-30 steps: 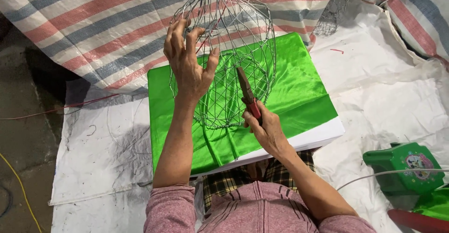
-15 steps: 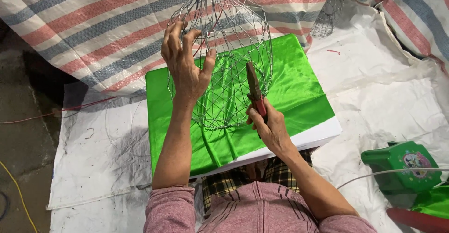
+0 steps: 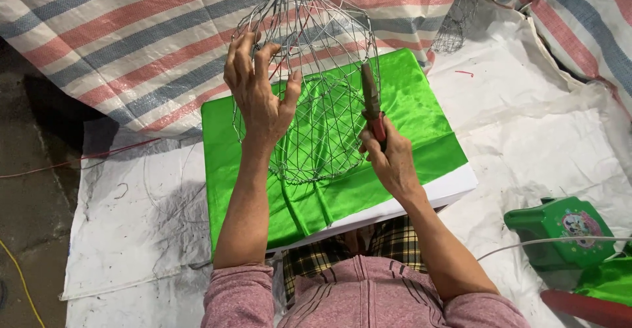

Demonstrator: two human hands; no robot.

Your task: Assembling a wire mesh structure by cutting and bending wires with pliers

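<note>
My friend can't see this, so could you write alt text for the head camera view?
A person's left hand grips a rounded silver wire-mesh basket frame while the right hand holds red-handled pliers against it, above a shiny green cloth-covered board.

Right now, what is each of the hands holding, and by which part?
Left hand grips the wire basket frame by its side wires. Right hand holds the pliers by their red handles.

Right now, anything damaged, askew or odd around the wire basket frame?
Nothing stands out. The left hand steadies the bare wire mesh basket frame over the green satin-covered board; the right hand holds red-handled pliers against the wires. The mesh looks unfinished, not bent.
</note>
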